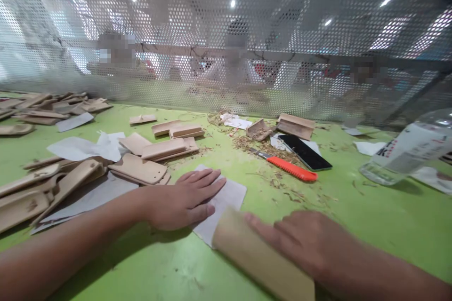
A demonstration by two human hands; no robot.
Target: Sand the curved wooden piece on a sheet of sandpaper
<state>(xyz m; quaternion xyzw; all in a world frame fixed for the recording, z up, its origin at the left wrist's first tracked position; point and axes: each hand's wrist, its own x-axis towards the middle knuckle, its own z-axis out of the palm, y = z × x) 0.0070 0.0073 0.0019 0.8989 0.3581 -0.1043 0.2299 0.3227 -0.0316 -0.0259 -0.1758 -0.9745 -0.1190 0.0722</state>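
My left hand (190,200) lies flat with its fingers extended on a sheet of white paper (235,193), pressing it to the green table. My right hand (307,240) grips the long edge of a tan, bamboo-like slat (261,254), its index finger stretched along it. The slat's far end overlaps the paper's near right corner, and that end is smeared by motion. Its near end runs towards the bottom of the view. The fingers on the slat's underside are hidden. Beyond my right hand lies an orange-handled cutter knife (291,168), its blade pointing left.
Left are stacked bamboo-like pieces (141,169), loose papers (88,146) and a far pile (56,106). Shavings (254,143) surround a black phone (305,152) and two curved pieces (294,126). A clear bottle (409,148) leans at right. A perforated screen (197,19) closes the table's back; people show behind.
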